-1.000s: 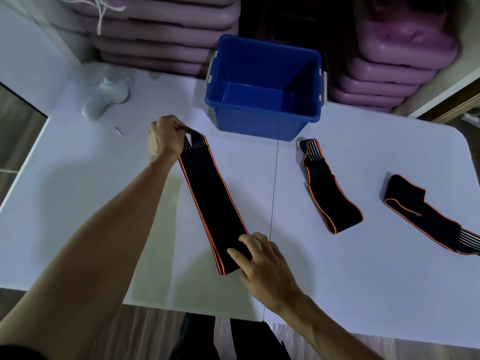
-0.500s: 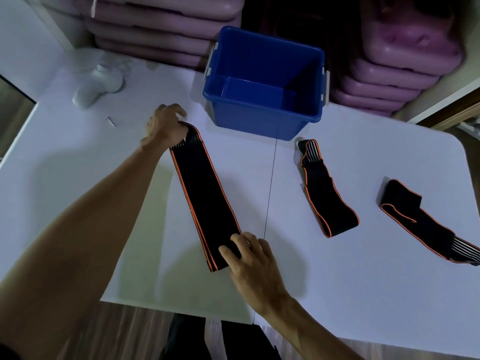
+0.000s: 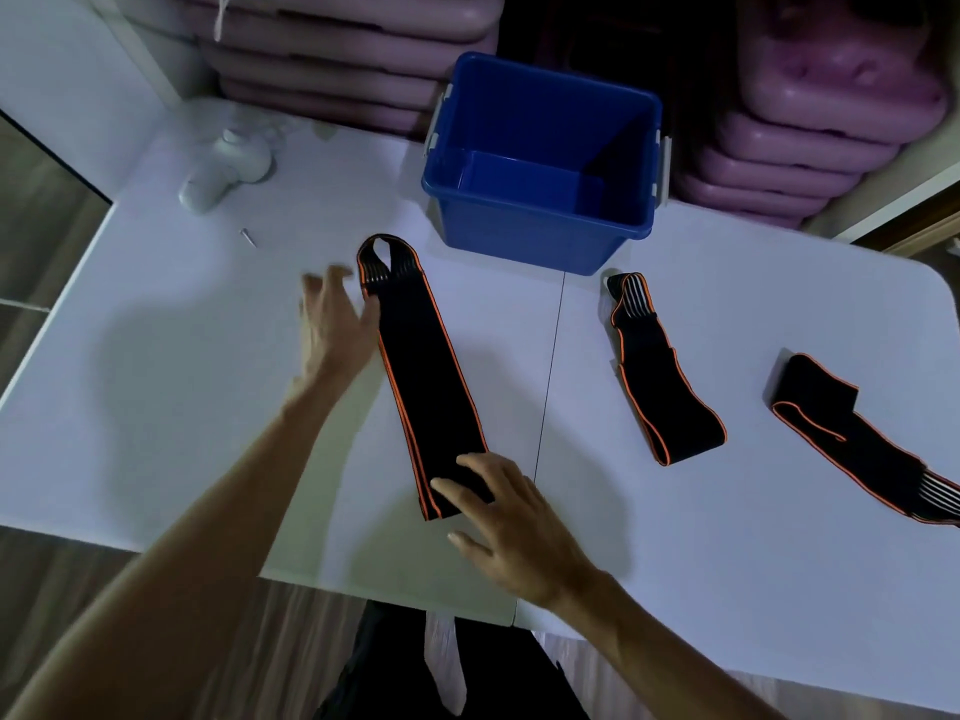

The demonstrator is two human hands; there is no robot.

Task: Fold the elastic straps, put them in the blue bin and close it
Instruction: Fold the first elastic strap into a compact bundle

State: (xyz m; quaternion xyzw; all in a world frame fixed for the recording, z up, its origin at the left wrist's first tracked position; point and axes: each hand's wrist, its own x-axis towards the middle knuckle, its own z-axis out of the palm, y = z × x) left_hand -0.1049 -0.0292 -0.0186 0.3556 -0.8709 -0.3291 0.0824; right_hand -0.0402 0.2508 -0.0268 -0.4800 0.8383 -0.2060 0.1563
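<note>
A long black elastic strap with orange edging lies flat on the white table, running from its looped far end toward me. My left hand hovers open and blurred beside the strap's far end, fingers spread. My right hand rests with spread fingers on the strap's near end, pressing it down. The open blue bin stands behind the strap with nothing inside. Two more black straps lie to the right: one in the middle right, another near the right edge.
Stacks of pink plastic items rise behind the table. A white rounded object and a small metal piece sit at the far left. The table's near edge runs just below my right hand.
My left hand has let go of the strap's far end and opened beside it; the loop now lies on the table. My right hand stays on the near end.
</note>
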